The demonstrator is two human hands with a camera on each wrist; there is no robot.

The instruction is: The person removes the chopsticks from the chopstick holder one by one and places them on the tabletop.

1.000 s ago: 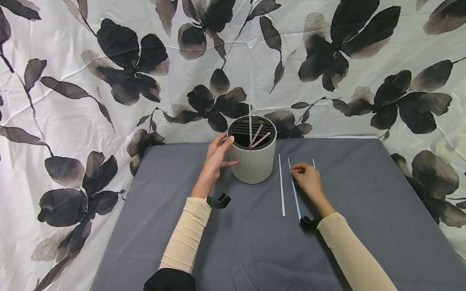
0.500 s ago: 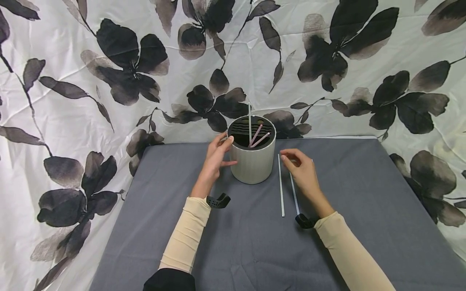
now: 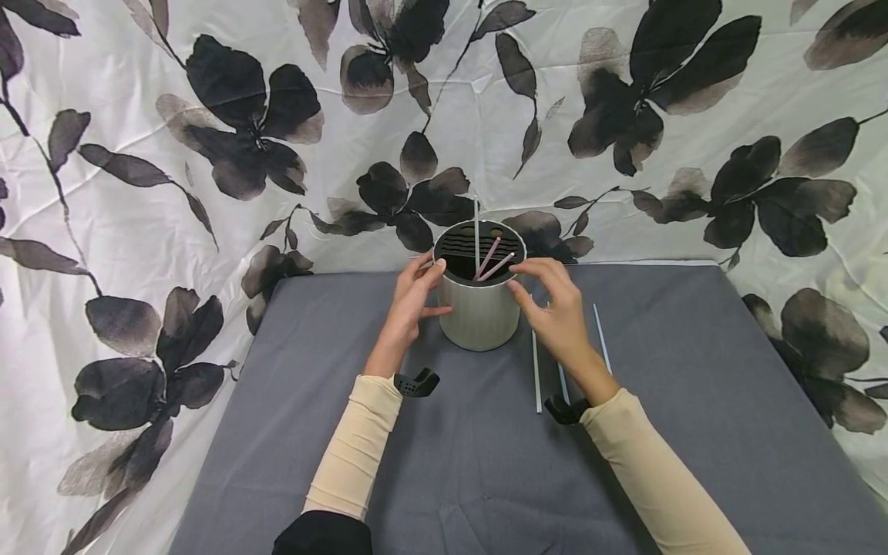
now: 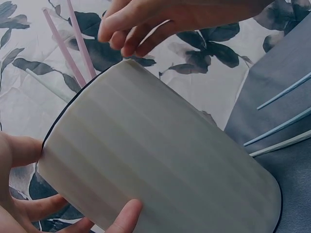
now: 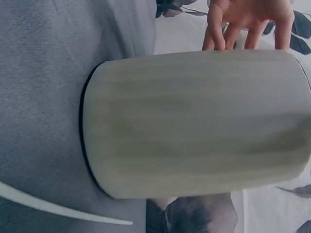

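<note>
A cream ribbed cylindrical utensil holder [image 3: 481,320] with a dark slotted top stands near the table's back edge. My left hand [image 3: 415,297] rests on its left side, thumb at the rim and fingers spread along the wall. Two pink chopsticks [image 3: 496,267] and a white chopstick [image 3: 476,223] stand in the holder. At the rim's right side my right hand [image 3: 555,308] hovers with fingers loosely bent, thumb and forefinger apart, close to a pink chopstick's end. In the left wrist view the right hand [image 4: 160,22] holds nothing visible.
On the grey-covered table [image 3: 472,462], right of the holder, lie a white chopstick [image 3: 536,378], a blue chopstick [image 3: 563,383] partly behind the right arm, and another blue chopstick [image 3: 600,335]. A floral cloth [image 3: 277,231] hangs behind.
My right hand has moved left and away from me, from over the blue chopsticks to the holder's rim. The left hand and the holder have stayed put.
</note>
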